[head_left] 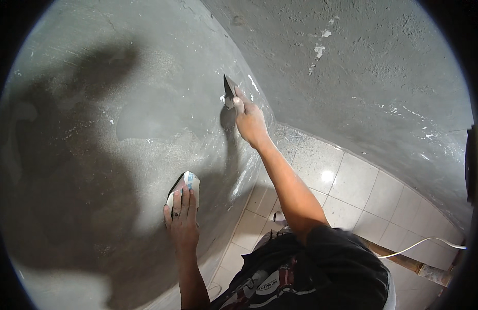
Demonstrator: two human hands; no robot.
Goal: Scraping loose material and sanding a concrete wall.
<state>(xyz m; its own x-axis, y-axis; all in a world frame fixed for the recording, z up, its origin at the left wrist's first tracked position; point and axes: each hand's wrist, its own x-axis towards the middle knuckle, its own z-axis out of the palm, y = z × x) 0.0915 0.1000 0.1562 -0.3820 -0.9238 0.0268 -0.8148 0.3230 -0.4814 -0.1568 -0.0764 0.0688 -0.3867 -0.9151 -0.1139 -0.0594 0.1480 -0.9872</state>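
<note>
My right hand (251, 121) grips a putty knife (230, 87), thumb along its near side. The dark blade points up and lies close to the grey plastered wall (156, 116), near the inner corner. Whether its edge touches the plaster I cannot tell. Lower and to the left, my left hand (183, 227) holds a pale, flat-looking piece with blue print and a dark edge (191, 182). Its fingers lie stretched over that piece in front of the wall, and a ring shows on one finger. Part of the piece is hidden beneath the fingers.
A second grey wall (347, 67) with white flecks meets the first at a corner. Below are light floor tiles (352, 181). A white cable (420, 242) crosses above a wooden strip (399, 256) at lower right. My shadow darkens the left wall.
</note>
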